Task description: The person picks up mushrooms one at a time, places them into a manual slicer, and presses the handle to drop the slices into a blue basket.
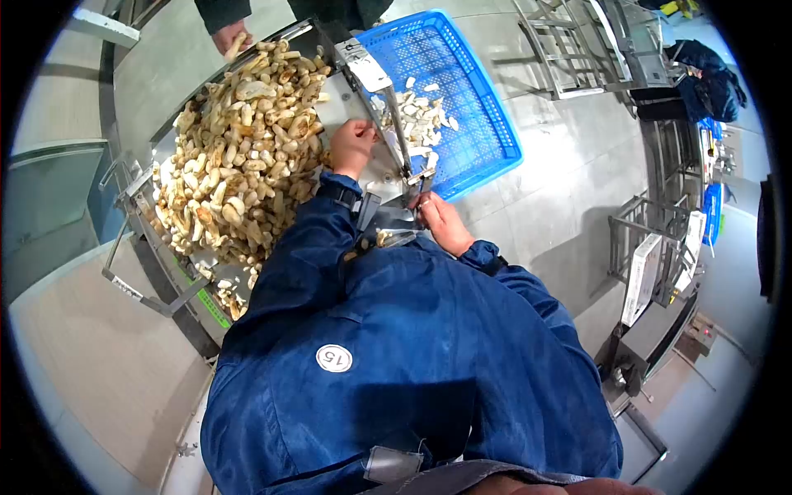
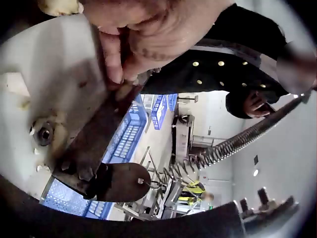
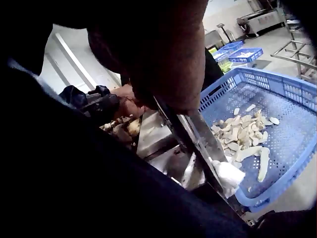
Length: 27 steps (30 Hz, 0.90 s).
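Grey tiled floor [image 1: 540,186], metal frames [image 1: 577,92], blue crates [image 3: 242,59] farther off

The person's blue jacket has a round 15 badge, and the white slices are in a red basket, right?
Not red: the head view shows a blue basket. The white slices do lie in it, and the blue jacket does have the round 15 badge.

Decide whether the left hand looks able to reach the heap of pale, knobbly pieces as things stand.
Probably yes: the left hand is right beside the heap, and nothing visible stands between them.
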Available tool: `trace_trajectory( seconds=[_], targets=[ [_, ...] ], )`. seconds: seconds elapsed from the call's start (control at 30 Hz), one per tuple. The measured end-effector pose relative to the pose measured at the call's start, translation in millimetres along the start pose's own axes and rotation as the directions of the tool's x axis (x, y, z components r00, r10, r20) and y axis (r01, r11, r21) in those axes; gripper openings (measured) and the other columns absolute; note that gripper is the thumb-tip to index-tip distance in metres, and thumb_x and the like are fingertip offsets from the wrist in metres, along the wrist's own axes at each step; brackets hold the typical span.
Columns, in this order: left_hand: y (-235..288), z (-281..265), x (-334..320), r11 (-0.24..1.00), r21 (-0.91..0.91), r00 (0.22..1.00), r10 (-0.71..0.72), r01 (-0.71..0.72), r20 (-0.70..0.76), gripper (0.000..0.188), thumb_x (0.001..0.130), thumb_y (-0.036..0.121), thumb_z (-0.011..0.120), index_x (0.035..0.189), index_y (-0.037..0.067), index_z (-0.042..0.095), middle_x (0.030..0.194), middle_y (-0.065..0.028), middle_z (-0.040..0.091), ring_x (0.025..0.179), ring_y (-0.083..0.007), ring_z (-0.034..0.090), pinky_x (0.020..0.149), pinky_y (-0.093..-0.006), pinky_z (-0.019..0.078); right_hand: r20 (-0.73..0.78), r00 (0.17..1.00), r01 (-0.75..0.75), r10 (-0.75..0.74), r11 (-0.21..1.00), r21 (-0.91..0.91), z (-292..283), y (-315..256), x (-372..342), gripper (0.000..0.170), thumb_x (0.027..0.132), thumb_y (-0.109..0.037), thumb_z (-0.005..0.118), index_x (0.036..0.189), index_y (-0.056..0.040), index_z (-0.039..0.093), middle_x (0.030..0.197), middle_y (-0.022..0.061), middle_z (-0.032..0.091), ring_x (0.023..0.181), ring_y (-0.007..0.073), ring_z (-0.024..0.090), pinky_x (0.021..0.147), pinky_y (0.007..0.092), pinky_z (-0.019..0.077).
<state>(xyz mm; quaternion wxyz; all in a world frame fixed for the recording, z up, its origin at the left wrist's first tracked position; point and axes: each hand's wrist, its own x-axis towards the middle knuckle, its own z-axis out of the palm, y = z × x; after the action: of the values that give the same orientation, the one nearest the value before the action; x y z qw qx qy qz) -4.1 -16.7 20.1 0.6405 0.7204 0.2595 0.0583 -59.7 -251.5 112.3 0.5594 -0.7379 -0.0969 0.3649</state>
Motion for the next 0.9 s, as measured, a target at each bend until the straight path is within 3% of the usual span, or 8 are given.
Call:
trace_trajectory(
  seconds=[0.17, 0.33, 0.43, 0.5, 0.57, 0.63, 0.77, 0.9],
  targets=[
    [1, 2, 0, 0.957, -0.227, 0.983, -0.176, 0.183, 0.05, 0.019, 0.087, 0.012, 0.068, 0.097, -0.005, 0.066, 0.081, -0.0071, 0.069, 0.072, -0.0128, 0.065, 0.067, -0.0267, 0.0514, -0.001, 1.0, -0.005, 0.005, 1.0, 0.006, 1, 7, 2, 0.029, 0.102, -0.024, 0.037, 0.1, -0.0039, 0.058, 0.079, 0.0021, 0.05, 0.074, 0.0122, 0.047, 0.07, 0.0275, 0.0423],
    [14, 9, -4, 0.995, -0.061, 0.997, -0.076, 0.076, 0.007, 0.023, 0.086, 0.015, 0.07, 0.095, -0.003, 0.058, 0.082, -0.0077, 0.063, 0.073, -0.0145, 0.062, 0.064, -0.029, 0.0525, 0.002, 0.999, 0.047, -0.047, 0.998, -0.034, 1, 6, 1, 0.03, 0.103, -0.024, 0.036, 0.101, -0.0033, 0.058, 0.076, 0.0015, 0.05, 0.071, 0.0114, 0.047, 0.068, 0.0274, 0.0415],
    [24, 11, -5, 0.98, 0.154, 0.987, 0.142, -0.129, -0.075, 0.022, 0.084, 0.012, 0.068, 0.096, -0.003, 0.057, 0.083, -0.0104, 0.063, 0.073, -0.0184, 0.062, 0.065, -0.0331, 0.0517, -0.021, 0.999, -0.044, 0.043, 0.998, -0.055, 1, 1, 0, 0.032, 0.103, -0.026, 0.036, 0.101, -0.0037, 0.059, 0.075, 0.002, 0.05, 0.069, 0.0112, 0.047, 0.066, 0.0276, 0.0414],
    [31, 7, -13, 0.898, 0.367, 0.944, 0.306, -0.244, -0.121, 0.018, 0.083, 0.012, 0.065, 0.097, 0.002, 0.058, 0.085, -0.0139, 0.063, 0.071, -0.0275, 0.061, 0.065, -0.0378, 0.0496, -0.032, 0.999, 0.034, -0.035, 0.999, -0.034, 2, 9, 2, 0.032, 0.104, -0.026, 0.036, 0.1, -0.0033, 0.059, 0.073, -0.0001, 0.049, 0.066, 0.0096, 0.044, 0.061, 0.0267, 0.039],
    [31, 2, -26, 0.859, 0.414, 0.917, 0.38, -0.299, -0.125, 0.016, 0.081, 0.011, 0.064, 0.094, 0.004, 0.059, 0.084, -0.0151, 0.061, 0.071, -0.032, 0.06, 0.066, -0.0395, 0.0492, -0.024, 1.0, -0.01, 0.011, 0.999, 0.04, 3, 7, 2, 0.033, 0.104, -0.027, 0.036, 0.099, -0.0032, 0.058, 0.073, -0.0008, 0.049, 0.064, 0.0083, 0.043, 0.059, 0.0255, 0.0372],
    [23, -7, -37, 0.885, 0.392, 0.944, 0.312, -0.25, -0.103, 0.015, 0.074, 0.008, 0.063, 0.087, 0.005, 0.056, 0.083, -0.0157, 0.058, 0.074, -0.0364, 0.057, 0.066, -0.0454, 0.0465, -0.009, 1.0, -0.003, 0.004, 0.997, 0.073, 3, 8, 3, 0.035, 0.104, -0.03, 0.036, 0.098, -0.0038, 0.058, 0.07, -0.0015, 0.047, 0.062, 0.0075, 0.041, 0.057, 0.0251, 0.0362],
    [17, -21, -52, 0.942, 0.295, 0.986, 0.167, -0.157, -0.009, 0.017, 0.074, 0.009, 0.064, 0.09, 0.005, 0.059, 0.085, -0.0173, 0.06, 0.076, -0.0368, 0.06, 0.067, -0.0445, 0.0481, -0.028, 1.0, 0.004, -0.003, 0.999, 0.037, 5, 10, 2, 0.034, 0.104, -0.031, 0.037, 0.097, -0.0043, 0.058, 0.066, -0.0031, 0.044, 0.061, 0.0065, 0.039, 0.056, 0.0242, 0.0342],
    [22, -19, -53, 0.896, 0.394, 0.977, 0.213, -0.206, 0.027, 0.016, 0.076, 0.009, 0.064, 0.09, 0.004, 0.06, 0.085, -0.0192, 0.061, 0.078, -0.0375, 0.061, 0.071, -0.045, 0.0493, -0.024, 1.0, -0.008, 0.009, 1.0, 0.029, 3, 11, 4, 0.036, 0.104, -0.032, 0.038, 0.098, -0.0035, 0.058, 0.068, -0.0027, 0.045, 0.062, 0.0073, 0.04, 0.057, 0.024, 0.0346]
  ],
)
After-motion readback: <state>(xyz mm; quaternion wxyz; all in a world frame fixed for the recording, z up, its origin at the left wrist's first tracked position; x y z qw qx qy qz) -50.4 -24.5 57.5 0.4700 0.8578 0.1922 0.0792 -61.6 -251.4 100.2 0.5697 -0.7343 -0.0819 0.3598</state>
